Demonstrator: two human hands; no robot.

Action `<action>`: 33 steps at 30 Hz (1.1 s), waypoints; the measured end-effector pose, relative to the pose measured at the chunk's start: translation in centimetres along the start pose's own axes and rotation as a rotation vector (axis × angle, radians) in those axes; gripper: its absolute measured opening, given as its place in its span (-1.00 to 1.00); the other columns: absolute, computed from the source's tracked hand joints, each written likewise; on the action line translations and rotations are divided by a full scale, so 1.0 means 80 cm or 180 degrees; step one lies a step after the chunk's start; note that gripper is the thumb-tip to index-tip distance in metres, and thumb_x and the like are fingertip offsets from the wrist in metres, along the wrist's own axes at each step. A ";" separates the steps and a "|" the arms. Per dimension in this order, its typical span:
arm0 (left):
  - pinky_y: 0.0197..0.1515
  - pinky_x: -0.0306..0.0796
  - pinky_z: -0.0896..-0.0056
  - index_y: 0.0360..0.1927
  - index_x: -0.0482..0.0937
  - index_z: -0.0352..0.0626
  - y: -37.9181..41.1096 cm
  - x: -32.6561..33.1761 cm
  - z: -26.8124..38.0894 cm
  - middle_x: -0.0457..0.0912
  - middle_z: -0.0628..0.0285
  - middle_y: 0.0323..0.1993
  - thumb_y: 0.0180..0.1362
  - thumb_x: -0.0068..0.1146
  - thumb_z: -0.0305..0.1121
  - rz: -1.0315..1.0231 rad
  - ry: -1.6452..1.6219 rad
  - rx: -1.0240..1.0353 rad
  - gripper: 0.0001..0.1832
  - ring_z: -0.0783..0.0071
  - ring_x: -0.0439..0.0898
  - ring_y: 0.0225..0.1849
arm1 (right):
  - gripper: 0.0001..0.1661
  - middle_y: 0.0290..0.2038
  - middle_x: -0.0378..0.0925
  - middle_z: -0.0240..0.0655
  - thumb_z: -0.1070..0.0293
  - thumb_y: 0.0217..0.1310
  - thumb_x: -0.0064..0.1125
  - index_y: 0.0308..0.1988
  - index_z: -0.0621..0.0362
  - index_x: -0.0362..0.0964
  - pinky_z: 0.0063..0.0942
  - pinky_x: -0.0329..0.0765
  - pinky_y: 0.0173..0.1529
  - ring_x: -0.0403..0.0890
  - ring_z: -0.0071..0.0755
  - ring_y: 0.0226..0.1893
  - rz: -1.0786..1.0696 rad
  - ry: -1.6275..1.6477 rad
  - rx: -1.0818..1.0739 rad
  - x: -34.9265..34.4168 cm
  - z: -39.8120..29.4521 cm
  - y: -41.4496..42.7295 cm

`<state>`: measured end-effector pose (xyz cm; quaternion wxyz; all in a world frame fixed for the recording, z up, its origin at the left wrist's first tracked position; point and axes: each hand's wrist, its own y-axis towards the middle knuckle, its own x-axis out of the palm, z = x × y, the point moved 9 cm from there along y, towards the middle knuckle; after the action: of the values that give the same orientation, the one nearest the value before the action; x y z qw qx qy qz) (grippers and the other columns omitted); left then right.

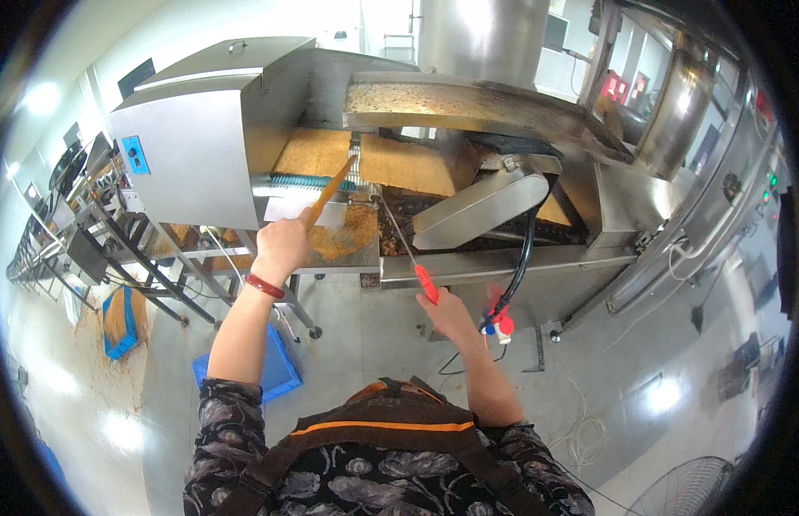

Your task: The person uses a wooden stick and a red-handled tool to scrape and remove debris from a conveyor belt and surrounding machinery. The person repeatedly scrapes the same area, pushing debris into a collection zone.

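My left hand (284, 244) grips a flat wooden stick (331, 190), its far end over the gap between two golden-brown crumb-coated sheets, one on the left (314, 151) and one on the right (404, 164). In my right hand (446, 315) is the red handle (426, 284) of a thin metal tool (399, 229), which points up towards the conveyor's junction. Whether its tip touches anything cannot be told. The sheets lie on a conveyor line; a metal roller mesh (356, 145) shows between them. Loose crumbs (351, 235) cover the tray below.
A steel housing (180, 142) with a blue control panel stands left. On the right are an angled steel guard (480, 209) and a black hose (525, 258). Blue crates (280, 367) sit on the floor; a wire-caged fan (686, 487) is at lower right.
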<state>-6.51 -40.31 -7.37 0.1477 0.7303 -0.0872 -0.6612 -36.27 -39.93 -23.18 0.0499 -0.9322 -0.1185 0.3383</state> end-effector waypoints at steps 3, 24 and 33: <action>-0.36 0.48 0.02 0.08 0.43 0.09 0.006 -0.002 0.014 0.61 0.02 -0.53 0.10 -0.01 -0.20 -0.0009 -0.0173 0.0185 -0.58 0.01 0.62 -0.43 | -0.39 -0.60 0.46 -0.12 -0.09 0.19 0.03 -0.30 0.38 0.31 -0.27 0.46 -0.47 0.56 -0.19 -0.64 0.0086 0.0084 -0.0105 0.013 0.000 0.009; -0.21 0.48 0.07 -0.05 0.53 0.06 0.026 0.006 -0.021 0.64 0.04 -0.34 0.11 0.03 -0.15 -0.0533 -0.0068 -0.0174 -0.67 0.05 0.61 -0.26 | -0.36 -0.36 0.54 0.16 -0.11 0.20 -0.02 -0.29 0.39 0.43 -0.03 0.45 -0.16 0.55 0.23 -0.25 0.0144 -0.0263 -0.0417 0.063 -0.049 0.054; -0.16 0.47 0.09 -0.07 0.56 0.07 0.027 -0.004 -0.034 0.64 0.07 -0.32 0.09 0.00 -0.19 -0.0706 -0.0085 -0.0333 -0.67 0.07 0.61 -0.23 | -0.37 -0.43 0.51 0.17 -0.12 0.23 -0.06 -0.35 0.35 0.43 -0.03 0.42 -0.22 0.52 0.26 -0.28 0.0036 -0.0325 -0.0534 0.079 -0.045 0.074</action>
<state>-3.68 -41.95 -6.13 0.1103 0.7179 0.0267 -0.6868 -28.17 -44.06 -25.34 -0.0364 -0.9153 -0.1435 0.3745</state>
